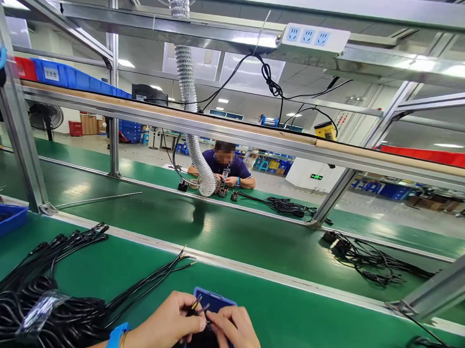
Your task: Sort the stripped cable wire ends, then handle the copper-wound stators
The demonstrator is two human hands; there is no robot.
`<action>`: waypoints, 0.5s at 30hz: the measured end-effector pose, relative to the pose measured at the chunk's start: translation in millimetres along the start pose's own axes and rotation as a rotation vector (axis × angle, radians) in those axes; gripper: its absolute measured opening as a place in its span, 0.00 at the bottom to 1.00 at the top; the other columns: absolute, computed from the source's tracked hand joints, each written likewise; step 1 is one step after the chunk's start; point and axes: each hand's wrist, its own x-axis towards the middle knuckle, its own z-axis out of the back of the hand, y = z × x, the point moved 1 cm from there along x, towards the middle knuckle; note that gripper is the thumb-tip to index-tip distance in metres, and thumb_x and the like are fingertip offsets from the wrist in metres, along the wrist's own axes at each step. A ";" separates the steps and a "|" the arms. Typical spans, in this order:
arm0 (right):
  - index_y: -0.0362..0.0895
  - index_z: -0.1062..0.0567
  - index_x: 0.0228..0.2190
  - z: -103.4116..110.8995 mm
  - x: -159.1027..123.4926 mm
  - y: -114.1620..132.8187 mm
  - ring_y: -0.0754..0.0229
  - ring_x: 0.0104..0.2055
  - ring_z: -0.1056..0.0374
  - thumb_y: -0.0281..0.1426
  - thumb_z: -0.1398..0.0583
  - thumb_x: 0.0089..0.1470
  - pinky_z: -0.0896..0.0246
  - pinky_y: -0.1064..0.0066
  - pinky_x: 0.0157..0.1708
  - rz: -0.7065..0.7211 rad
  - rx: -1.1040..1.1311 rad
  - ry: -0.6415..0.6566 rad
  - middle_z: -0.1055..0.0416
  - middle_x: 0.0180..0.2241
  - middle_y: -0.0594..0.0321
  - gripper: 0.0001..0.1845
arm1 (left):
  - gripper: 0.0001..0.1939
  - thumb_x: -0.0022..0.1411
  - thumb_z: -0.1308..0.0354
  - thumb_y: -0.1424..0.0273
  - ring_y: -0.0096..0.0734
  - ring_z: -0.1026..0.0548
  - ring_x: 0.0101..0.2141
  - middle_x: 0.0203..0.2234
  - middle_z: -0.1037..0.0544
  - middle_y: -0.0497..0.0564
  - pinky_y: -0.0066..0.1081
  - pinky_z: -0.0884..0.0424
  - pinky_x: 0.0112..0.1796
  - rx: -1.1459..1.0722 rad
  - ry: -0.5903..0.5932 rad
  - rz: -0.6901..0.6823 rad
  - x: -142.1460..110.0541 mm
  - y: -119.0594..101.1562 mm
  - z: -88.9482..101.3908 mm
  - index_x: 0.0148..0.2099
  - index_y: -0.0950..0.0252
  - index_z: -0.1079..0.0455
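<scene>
1. Wires point(196, 303), thin, yellow and purple at least, poke up from the left hand point(176, 317), above the tray point(221, 301) at the desk's point(309, 331) near edge.
2. Left fingers: thumb and forefinger pinched together on the wires.
3. Right hand point(240, 333): fingers bent in, tips meeting the left ones. Can't tell if they grip anything; contact spot too small and partly covered.
4. Tray: blue, just under and behind both hands, dark stuff in it, contents not readable.
5. Step in hand, my read: close two-handed fingertip work on the wire ends, left steadying, right working. Looks mid-step, nothing set down.
6. Next move probably calls for keeping the left pinch firm, wire ends spread and visible, right fingertips making small, precise adjustments.
7. Watch: thin ends could slip or cross if the left pinch loosens.
8. Beside the left arm: black cable bundle point(80, 314), taped, lying on the desk. Cable tips point(182, 255) with coloured ends point away from the person, apart from both hands.
</scene>
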 end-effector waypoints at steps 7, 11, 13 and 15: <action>0.46 0.23 0.40 11.4 5.8 10.1 0.58 0.33 0.28 0.22 0.42 0.61 0.27 0.71 0.33 0.002 -0.010 -0.071 0.25 0.32 0.59 0.10 | 0.11 0.46 0.40 0.64 0.23 0.39 0.22 0.20 0.36 0.41 0.26 0.45 0.24 0.032 0.023 0.038 -4.0 -7.0 -0.8 0.30 0.65 0.32; 0.46 0.24 0.41 10.4 7.0 13.6 0.57 0.34 0.28 0.22 0.42 0.62 0.27 0.70 0.34 -0.019 0.019 -0.049 0.26 0.32 0.59 0.10 | 0.11 0.46 0.39 0.64 0.23 0.39 0.22 0.20 0.36 0.41 0.27 0.44 0.25 0.025 0.037 0.051 -5.0 -8.9 0.0 0.30 0.65 0.33; 0.46 0.25 0.42 7.4 6.1 15.0 0.57 0.35 0.28 0.22 0.42 0.62 0.27 0.69 0.34 -0.034 0.031 -0.036 0.26 0.33 0.58 0.10 | 0.11 0.46 0.39 0.64 0.23 0.39 0.22 0.21 0.35 0.41 0.27 0.43 0.26 0.013 0.032 0.058 -5.0 -9.3 0.3 0.31 0.65 0.33; 0.46 0.25 0.42 5.1 4.3 15.1 0.57 0.35 0.28 0.21 0.43 0.62 0.27 0.69 0.35 -0.041 0.033 -0.035 0.26 0.33 0.58 0.10 | 0.12 0.46 0.39 0.63 0.23 0.38 0.23 0.21 0.35 0.41 0.27 0.43 0.26 0.010 0.034 0.061 -4.8 -9.2 0.3 0.31 0.65 0.33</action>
